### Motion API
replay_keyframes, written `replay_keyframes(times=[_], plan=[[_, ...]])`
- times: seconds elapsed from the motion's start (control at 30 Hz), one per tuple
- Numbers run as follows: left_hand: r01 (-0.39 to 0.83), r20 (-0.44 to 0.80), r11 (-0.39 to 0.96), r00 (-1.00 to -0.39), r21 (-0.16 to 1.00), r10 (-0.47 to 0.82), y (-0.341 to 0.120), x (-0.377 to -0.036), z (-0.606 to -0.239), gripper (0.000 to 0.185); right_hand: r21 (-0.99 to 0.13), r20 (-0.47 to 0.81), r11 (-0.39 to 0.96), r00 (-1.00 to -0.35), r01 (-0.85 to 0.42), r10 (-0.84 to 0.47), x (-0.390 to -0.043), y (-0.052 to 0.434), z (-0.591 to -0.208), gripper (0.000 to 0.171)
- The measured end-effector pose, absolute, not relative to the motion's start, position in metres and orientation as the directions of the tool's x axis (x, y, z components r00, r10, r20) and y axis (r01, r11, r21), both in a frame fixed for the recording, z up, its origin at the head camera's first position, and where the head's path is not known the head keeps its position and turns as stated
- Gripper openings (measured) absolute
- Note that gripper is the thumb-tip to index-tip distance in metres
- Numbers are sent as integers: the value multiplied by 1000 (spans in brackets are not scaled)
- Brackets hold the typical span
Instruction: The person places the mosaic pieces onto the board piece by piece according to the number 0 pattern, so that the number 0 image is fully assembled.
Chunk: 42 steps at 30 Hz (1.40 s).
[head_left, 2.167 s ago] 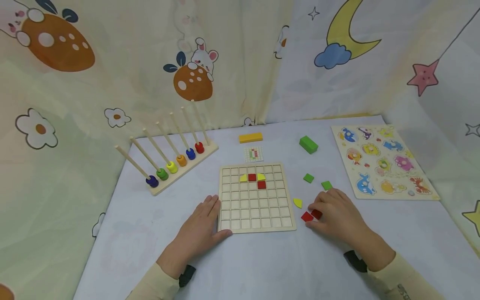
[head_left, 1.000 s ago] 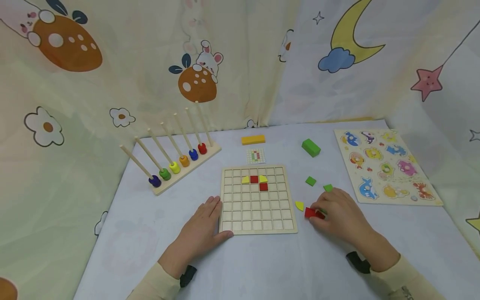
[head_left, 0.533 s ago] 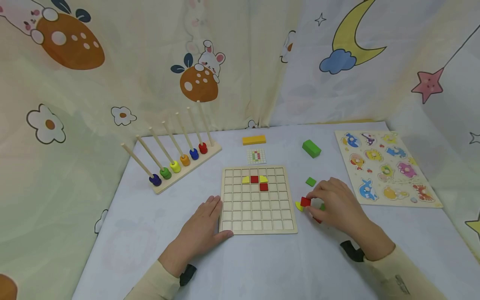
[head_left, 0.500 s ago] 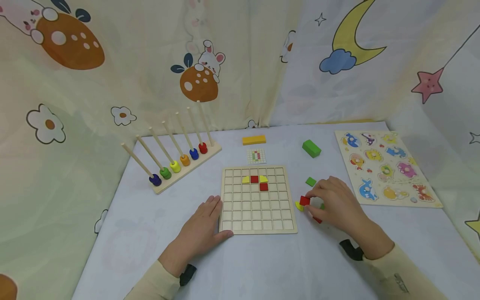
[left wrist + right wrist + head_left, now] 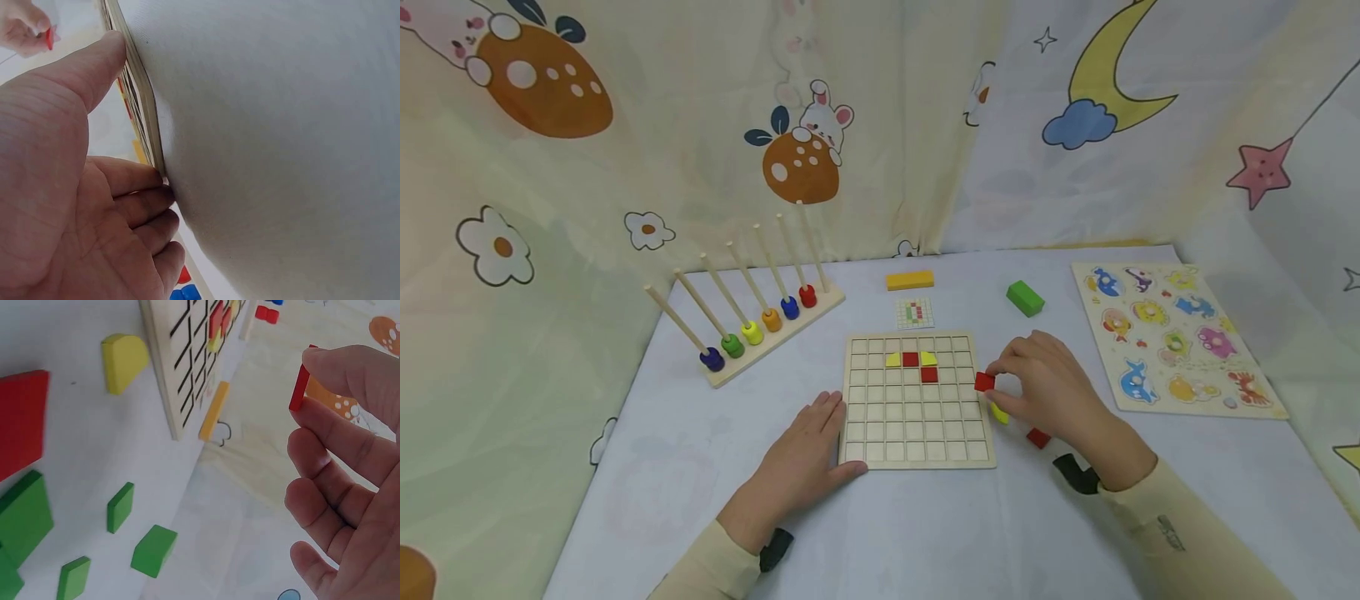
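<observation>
Between thumb and index finger my right hand (image 5: 1048,392) pinches a red square tile (image 5: 985,382), held just over the right edge of the wooden grid board (image 5: 891,429). The right wrist view shows that tile (image 5: 301,384) edge-on. My left hand (image 5: 793,454) rests with extended fingers along the board's left edge, its thumb at the near corner. On the grid lie two red tiles (image 5: 929,375) and two yellow curved-edge tiles (image 5: 892,360). Beneath the right hand are a loose yellow tile (image 5: 999,414) and a red tile (image 5: 1039,437). Several green tiles (image 5: 120,507) appear in the right wrist view.
A pegged bead stand (image 5: 775,337) occupies the back left. Behind the board lie a pattern card (image 5: 914,313) and a yellow bar (image 5: 910,280). A green block (image 5: 1025,297) sits at the back, left of an animal puzzle board (image 5: 1180,342).
My right hand has picked up a red tile from the loose pieces and carried it left and away from me to the board's right edge. The left hand stays on the board.
</observation>
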State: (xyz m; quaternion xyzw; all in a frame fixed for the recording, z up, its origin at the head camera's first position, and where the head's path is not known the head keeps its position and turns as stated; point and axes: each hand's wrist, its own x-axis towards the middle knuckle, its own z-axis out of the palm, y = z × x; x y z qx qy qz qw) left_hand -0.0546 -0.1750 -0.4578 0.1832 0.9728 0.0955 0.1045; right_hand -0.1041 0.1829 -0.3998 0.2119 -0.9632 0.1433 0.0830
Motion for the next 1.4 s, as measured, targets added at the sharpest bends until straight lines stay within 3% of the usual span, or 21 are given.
replay_keyframes(times=[0.5,1.4], plan=[[332,-173,918,-912,217,371,-175,-55,-459,102,-224,169,866,-893,-447,-417,-127,152,-392,29],[326,-184,921,-912,216,366,-173,-55,-457,103,-210,43,842,-865,-496,-499,-145,121,-422,20]])
